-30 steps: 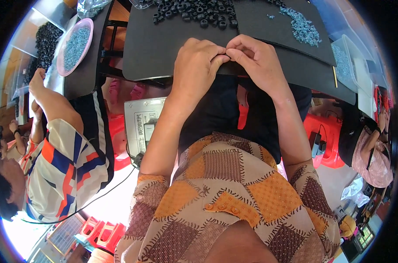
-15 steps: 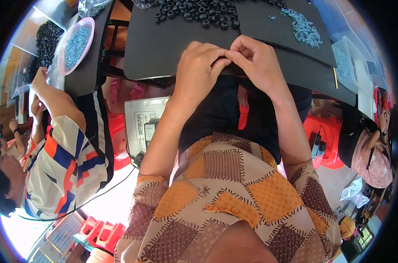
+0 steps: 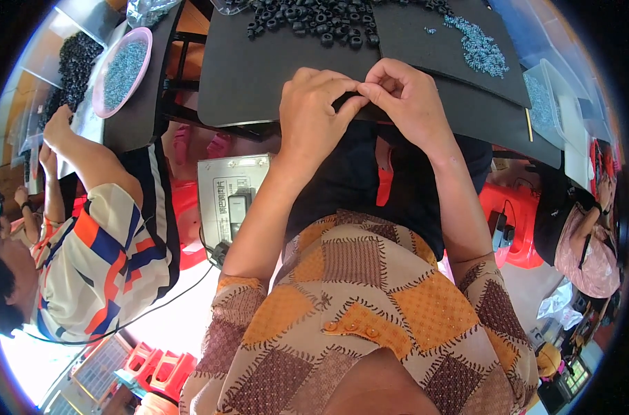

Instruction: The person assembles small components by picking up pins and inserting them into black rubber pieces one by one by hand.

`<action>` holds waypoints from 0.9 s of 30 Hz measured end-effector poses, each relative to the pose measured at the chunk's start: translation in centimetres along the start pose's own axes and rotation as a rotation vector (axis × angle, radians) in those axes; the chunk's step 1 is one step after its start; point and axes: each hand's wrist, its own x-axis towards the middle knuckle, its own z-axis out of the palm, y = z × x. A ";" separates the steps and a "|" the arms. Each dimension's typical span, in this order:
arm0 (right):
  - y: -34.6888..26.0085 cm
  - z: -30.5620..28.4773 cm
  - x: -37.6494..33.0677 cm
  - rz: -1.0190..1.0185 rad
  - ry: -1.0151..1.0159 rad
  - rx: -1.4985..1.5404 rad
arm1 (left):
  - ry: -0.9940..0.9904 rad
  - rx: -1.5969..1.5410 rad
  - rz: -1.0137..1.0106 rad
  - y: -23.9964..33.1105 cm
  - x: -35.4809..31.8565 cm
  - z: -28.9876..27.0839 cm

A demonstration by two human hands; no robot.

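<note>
My left hand (image 3: 317,114) and my right hand (image 3: 406,99) meet at the near edge of the black table (image 3: 238,86). Thumb and forefinger of each are pinched closed, and the fingertips of the two hands touch. Whatever lies between them is too small or too hidden to make out. Beyond my hands, a heap of chunky black ring-shaped pieces (image 3: 314,19) spreads over the table. To the right of it, small blue pieces (image 3: 482,48) lie scattered on a flat black board (image 3: 432,52).
Clear plastic tubs, one a box of blue pieces (image 3: 541,100), stand at the right. At left, a co-worker (image 3: 107,256) sits by a pink-rimmed bowl (image 3: 148,66) of blue pieces and a pile of black ones (image 3: 76,66). A carton (image 3: 221,200) and a red stool (image 3: 522,232) flank my legs.
My hands stay together in nearly the same spot, with the left thumb shifted slightly. At left, the co-worker's arm and hand have moved a little.
</note>
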 end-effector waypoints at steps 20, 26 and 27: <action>-0.2 1.9 0.6 -0.066 -0.096 0.898 | 0.009 -0.002 -0.013 -0.4 0.1 -0.1; -5.6 -0.8 2.2 -0.391 0.004 1.000 | 0.019 0.003 -0.027 -0.3 0.1 -0.2; -5.7 -0.7 2.4 -0.460 -0.019 1.012 | 0.020 0.000 -0.028 -0.3 0.1 -0.2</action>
